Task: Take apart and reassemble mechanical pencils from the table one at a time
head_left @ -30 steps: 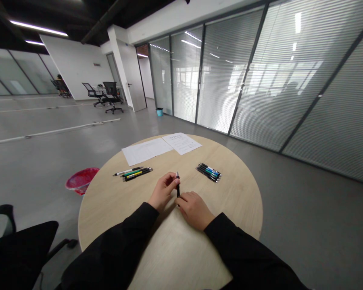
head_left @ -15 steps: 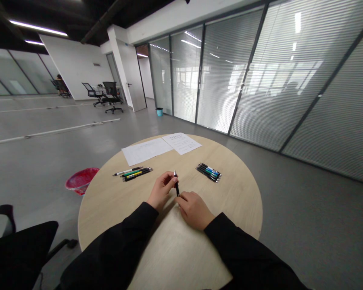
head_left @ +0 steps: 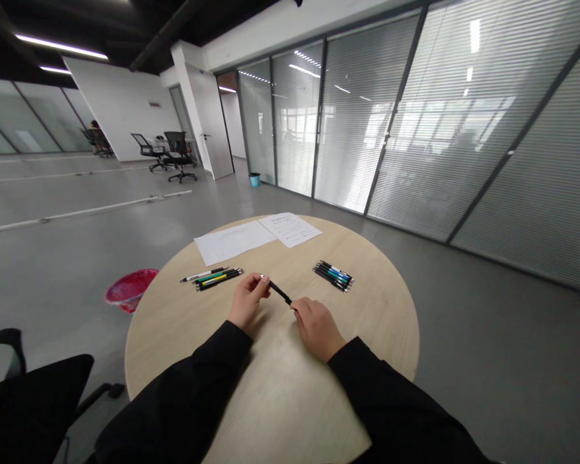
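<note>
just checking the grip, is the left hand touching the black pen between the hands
Touching. The head view shows it: the left hand pinches the black pen near one end, with no gap between them.

Remotely, I have one pen (head_left: 279, 291) between my hands (head_left: 245, 301); on the table (head_left: 290, 380), pens (head_left: 218, 279) left, a second group (head_left: 334, 276) right, papers (head_left: 234, 241) behind

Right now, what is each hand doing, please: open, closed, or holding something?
Left hand: closed, holding one end of a black pen.
Right hand: closed, holding its other end.
</note>
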`<state>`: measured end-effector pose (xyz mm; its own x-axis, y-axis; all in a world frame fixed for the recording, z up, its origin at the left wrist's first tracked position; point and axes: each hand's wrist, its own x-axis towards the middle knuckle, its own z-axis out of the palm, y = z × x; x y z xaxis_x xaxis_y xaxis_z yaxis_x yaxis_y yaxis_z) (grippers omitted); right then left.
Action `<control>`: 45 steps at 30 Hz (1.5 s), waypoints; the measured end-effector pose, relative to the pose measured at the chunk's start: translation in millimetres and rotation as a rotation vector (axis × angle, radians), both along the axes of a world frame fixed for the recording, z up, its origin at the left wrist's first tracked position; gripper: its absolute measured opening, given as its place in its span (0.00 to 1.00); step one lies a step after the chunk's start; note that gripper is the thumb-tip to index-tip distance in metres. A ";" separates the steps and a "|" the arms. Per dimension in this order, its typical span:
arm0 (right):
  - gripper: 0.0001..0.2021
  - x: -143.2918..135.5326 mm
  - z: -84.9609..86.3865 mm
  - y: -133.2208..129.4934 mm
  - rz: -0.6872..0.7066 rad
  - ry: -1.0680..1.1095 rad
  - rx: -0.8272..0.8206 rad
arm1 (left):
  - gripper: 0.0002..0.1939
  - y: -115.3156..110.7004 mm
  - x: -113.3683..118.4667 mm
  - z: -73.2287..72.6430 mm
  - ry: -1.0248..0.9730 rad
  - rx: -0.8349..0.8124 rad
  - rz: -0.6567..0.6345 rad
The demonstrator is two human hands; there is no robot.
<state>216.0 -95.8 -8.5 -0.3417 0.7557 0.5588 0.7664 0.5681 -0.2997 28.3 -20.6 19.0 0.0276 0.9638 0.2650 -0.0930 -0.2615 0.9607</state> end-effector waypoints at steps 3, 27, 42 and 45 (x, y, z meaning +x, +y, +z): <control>0.09 3.0 -1.4 2.4 -0.057 0.023 0.010 | 0.17 1.0 -1.2 -1.4 -0.020 -0.014 0.032; 0.05 91.3 -20.1 40.4 -0.552 0.083 -0.080 | 0.15 -6.5 -4.4 -2.6 0.795 0.195 -0.013; 0.03 97.5 -24.2 41.0 -0.685 -0.030 -0.172 | 0.14 -9.3 -3.7 -7.3 0.818 0.200 -0.125; 0.02 97.8 -24.7 41.8 -0.700 -0.020 -0.171 | 0.14 -10.2 -2.6 -6.3 0.826 0.202 -0.147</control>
